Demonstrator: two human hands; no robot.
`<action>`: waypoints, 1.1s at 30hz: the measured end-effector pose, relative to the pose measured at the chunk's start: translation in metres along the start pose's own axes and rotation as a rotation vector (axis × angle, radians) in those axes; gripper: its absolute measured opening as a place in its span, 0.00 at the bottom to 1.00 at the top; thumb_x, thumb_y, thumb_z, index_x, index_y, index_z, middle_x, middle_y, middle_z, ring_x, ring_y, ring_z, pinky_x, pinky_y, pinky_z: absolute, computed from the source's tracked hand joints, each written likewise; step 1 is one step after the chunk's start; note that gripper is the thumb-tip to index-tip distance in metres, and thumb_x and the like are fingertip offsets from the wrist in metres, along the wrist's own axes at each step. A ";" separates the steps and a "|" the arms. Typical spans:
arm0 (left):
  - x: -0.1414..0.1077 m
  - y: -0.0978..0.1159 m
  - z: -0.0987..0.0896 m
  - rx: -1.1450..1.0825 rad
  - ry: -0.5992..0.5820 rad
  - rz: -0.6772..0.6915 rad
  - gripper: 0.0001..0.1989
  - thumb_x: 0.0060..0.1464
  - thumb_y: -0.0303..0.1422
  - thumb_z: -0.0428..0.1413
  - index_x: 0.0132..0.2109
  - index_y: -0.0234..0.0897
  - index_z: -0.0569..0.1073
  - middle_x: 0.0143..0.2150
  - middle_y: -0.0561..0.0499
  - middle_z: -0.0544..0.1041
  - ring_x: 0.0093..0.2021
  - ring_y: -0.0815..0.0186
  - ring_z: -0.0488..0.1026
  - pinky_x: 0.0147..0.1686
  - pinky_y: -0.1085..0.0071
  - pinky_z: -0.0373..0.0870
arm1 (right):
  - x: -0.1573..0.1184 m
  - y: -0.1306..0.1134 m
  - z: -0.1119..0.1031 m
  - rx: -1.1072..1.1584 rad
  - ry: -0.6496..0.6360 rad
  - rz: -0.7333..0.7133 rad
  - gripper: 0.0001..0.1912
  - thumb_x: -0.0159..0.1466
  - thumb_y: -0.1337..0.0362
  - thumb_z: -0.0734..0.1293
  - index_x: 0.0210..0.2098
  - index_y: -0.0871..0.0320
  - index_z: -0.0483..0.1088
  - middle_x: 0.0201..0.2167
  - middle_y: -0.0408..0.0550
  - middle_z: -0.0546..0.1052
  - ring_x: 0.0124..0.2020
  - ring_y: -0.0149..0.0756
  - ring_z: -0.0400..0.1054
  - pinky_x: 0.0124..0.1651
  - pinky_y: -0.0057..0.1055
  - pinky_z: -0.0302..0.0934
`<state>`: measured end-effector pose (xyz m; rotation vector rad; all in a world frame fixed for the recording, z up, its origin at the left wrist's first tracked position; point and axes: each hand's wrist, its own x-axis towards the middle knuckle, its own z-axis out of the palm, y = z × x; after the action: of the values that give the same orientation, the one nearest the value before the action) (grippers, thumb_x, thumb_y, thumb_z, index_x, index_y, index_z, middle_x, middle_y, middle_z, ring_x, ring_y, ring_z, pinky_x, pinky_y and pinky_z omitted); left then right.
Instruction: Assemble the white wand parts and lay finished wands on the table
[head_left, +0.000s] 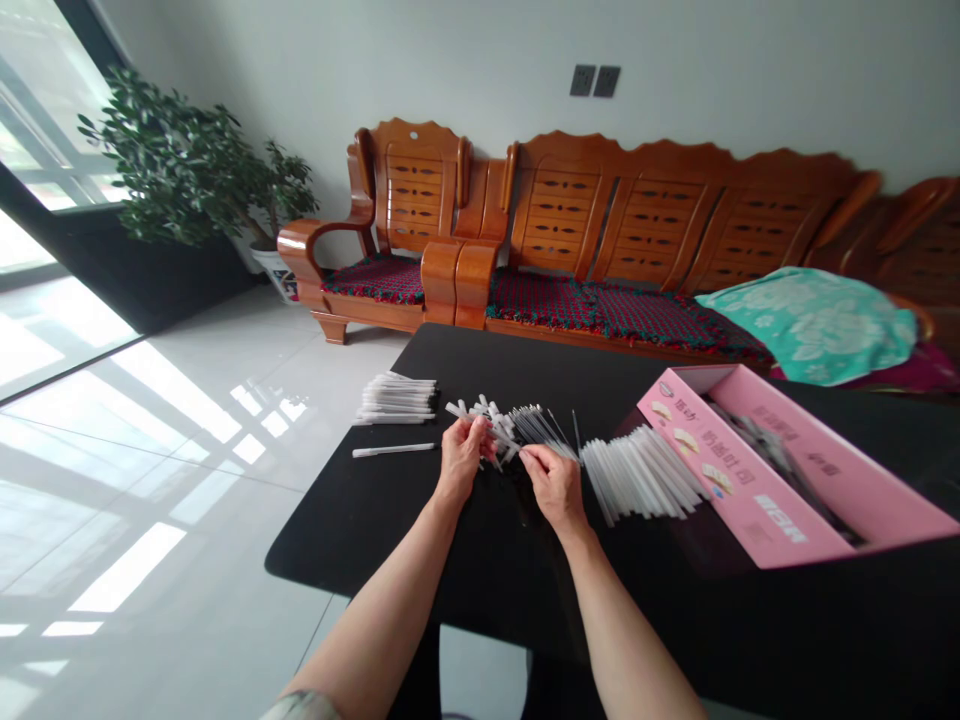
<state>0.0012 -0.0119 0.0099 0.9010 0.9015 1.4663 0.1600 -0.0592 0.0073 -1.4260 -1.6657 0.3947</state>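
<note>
My left hand (pixel 461 462) and my right hand (pixel 556 484) meet over the black table. Between their pinched fingertips is a slim whitish pen part (pixel 506 440), partly covered by the fingers. Just behind my left hand lies a loose heap of short white pen caps (pixel 487 408). Thin dark pen refills (pixel 541 425) are spread behind my right hand. To its right, a row of translucent white pen barrels (pixel 641 475) lies side by side. A stack of capped white pens (pixel 395 399) rests at the left, with a single pen (pixel 394 450) in front of it.
A pink open box (pixel 750 480) with grey contents stands on the right of the black table (pixel 360 540). Beyond the table are a wooden bench (pixel 622 215), a turquoise cloth (pixel 817 320) and a potted plant (pixel 187 165). Sunlit tiled floor (pixel 187 440) lies left.
</note>
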 end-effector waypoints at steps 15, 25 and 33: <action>0.010 0.005 -0.023 -0.042 0.345 0.126 0.24 0.51 0.53 0.59 0.34 0.33 0.71 0.19 0.55 0.70 0.18 0.72 0.67 0.19 0.77 0.63 | 0.002 0.037 -0.080 -0.428 0.812 0.545 0.15 0.53 0.60 0.64 0.31 0.61 0.80 0.25 0.55 0.77 0.29 0.47 0.70 0.33 0.37 0.58; 0.009 0.001 -0.020 0.018 0.244 0.125 0.23 0.52 0.52 0.60 0.35 0.32 0.71 0.21 0.54 0.72 0.18 0.72 0.67 0.17 0.77 0.63 | -0.002 0.042 -0.079 -0.526 0.690 0.523 0.15 0.55 0.60 0.65 0.33 0.60 0.81 0.24 0.54 0.77 0.26 0.42 0.66 0.29 0.33 0.49; 0.004 0.002 -0.014 -0.001 0.104 0.080 0.22 0.52 0.50 0.61 0.36 0.31 0.73 0.25 0.51 0.75 0.19 0.72 0.69 0.18 0.76 0.66 | 0.012 0.024 -0.037 -0.603 0.381 0.405 0.12 0.64 0.60 0.65 0.37 0.55 0.81 0.26 0.53 0.79 0.23 0.35 0.62 0.29 0.32 0.40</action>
<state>-0.0128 -0.0083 0.0060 0.8753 0.9499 1.5939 0.2045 -0.0526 0.0161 -2.1394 -1.2221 -0.1837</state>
